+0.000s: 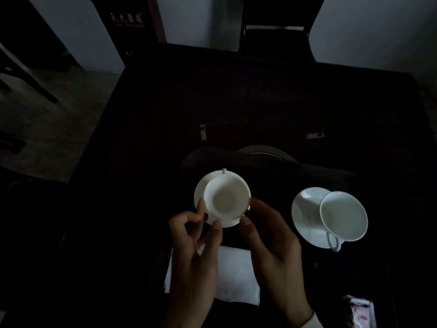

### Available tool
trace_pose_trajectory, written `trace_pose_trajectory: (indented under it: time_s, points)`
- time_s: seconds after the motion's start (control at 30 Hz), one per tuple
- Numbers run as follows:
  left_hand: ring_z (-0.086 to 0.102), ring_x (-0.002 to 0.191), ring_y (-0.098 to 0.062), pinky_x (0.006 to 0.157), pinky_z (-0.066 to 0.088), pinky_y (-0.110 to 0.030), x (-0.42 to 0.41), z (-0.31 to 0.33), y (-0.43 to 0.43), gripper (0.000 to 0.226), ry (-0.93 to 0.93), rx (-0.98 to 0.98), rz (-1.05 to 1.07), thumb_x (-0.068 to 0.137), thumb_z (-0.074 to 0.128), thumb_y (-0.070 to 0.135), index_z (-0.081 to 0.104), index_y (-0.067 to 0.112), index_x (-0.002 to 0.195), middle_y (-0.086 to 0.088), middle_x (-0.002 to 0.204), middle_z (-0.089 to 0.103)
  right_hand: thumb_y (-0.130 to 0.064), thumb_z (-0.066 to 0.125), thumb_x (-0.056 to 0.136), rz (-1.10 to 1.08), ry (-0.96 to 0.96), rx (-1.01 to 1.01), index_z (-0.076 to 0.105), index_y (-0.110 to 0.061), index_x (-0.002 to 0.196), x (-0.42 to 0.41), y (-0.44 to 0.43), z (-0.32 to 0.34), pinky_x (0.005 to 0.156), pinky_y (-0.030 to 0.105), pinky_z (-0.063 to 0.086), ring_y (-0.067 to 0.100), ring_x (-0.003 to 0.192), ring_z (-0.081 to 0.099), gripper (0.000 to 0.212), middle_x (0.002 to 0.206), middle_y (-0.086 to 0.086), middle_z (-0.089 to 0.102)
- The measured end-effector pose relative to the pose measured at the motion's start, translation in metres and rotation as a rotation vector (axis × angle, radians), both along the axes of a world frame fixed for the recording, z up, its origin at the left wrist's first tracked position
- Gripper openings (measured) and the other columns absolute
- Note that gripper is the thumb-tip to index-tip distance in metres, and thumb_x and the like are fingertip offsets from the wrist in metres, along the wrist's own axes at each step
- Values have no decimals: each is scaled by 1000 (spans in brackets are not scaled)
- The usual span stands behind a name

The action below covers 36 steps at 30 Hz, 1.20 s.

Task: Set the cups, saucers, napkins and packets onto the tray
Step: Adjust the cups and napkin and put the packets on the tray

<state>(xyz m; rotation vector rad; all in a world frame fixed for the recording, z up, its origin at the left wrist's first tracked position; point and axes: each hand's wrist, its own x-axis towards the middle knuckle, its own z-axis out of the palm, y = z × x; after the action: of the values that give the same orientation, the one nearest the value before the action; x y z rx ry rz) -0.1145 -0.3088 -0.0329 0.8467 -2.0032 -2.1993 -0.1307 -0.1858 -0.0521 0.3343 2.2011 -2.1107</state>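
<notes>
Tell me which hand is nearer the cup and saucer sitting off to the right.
Right. The right hand lies between the two sets, beside the right cup and saucer. The left hand is farther off, at the other cup's saucer.

The cup [226, 196] and the saucer [201, 192] under it look like white glazed ceramic — smooth, with a soft sheen. The second cup [344, 215] and its saucer [305, 209] have the same glossy white finish. The napkins [236, 275] look like matt white paper. The counter [260, 102] is dark and matt — its material cannot be told in this dim light.
</notes>
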Motion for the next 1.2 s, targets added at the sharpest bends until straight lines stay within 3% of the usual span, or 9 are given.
trace_pose_trajectory:
  time_s: [0.13, 0.37, 0.57, 0.63, 0.7, 0.87, 0.97, 1.07, 1.2]
  points:
    - [51, 123, 16, 81, 44, 1, -6, -1, -7, 36, 14, -25, -61, 72, 64, 55, 48, 40, 100, 27, 136, 59, -22, 74, 89, -11, -31, 10, 65, -31, 130, 6, -5, -2, 86, 23, 58, 4, 108, 71, 42, 118, -16, 74]
    - [52, 123, 14, 82, 46, -2, -11, 2, -13, 34, 12, -20, -77, 73, 64, 50, 49, 36, 100, 24, 135, 60, -16, 75, 89, -4, -54, 41, 64, -32, 131, 9, -10, -1, 85, 19, 57, 2, 106, 71, 47, 118, -17, 74]
    - [52, 124, 12, 93, 44, -18, -9, -1, -14, 32, 22, -46, -75, 74, 65, 55, 50, 41, 97, 30, 133, 60, -16, 76, 86, 5, -48, 85, 64, -30, 132, 8, -12, 2, 85, 16, 56, -1, 104, 71, 50, 116, -18, 74]
    - [52, 126, 11, 95, 43, -20, -8, -4, -13, 22, 28, -30, -76, 86, 66, 50, 51, 41, 97, 29, 134, 60, -15, 77, 86, 5, -45, 88, 64, -32, 131, 8, -12, 2, 84, 15, 56, -2, 103, 71, 50, 116, -19, 74]
    - [51, 127, 10, 94, 44, -19, -8, -6, -13, 22, 36, -29, -83, 84, 67, 42, 51, 41, 99, 32, 133, 59, -16, 77, 85, -4, -44, 82, 64, -34, 131, 8, -13, 2, 83, 13, 55, -3, 104, 70, 50, 115, -21, 73]
    - [46, 132, 10, 103, 43, -29, -4, -1, -16, 39, 66, -179, -148, 82, 67, 52, 48, 47, 116, 37, 142, 48, -25, 77, 87, -5, -31, 91, 62, -34, 133, 9, -9, 3, 90, 29, 57, 0, 106, 71, 49, 115, -17, 74]
    - [42, 138, 5, 108, 39, -33, -6, 13, -7, 42, 160, -350, -221, 88, 61, 52, 46, 50, 128, 28, 150, 43, -40, 76, 86, -61, -12, 71, 61, -36, 135, 13, 4, 8, 92, 25, 56, -1, 113, 67, 51, 122, -19, 71]
    - [44, 137, 4, 107, 43, -28, -19, 30, 15, 38, 262, -327, -356, 98, 51, 46, 52, 40, 135, 24, 146, 51, -49, 71, 82, -186, 19, 98, 62, -41, 133, 20, 24, 16, 90, 22, 56, -3, 115, 65, 53, 125, -20, 70]
    - [43, 130, 16, 98, 31, 2, -55, 47, 60, 53, 230, -127, -629, 101, 29, 60, 61, 35, 133, 27, 140, 56, -33, 71, 92, -422, 111, 126, 63, -33, 134, 40, 53, 22, 88, 20, 57, 0, 112, 68, 43, 119, -20, 72]
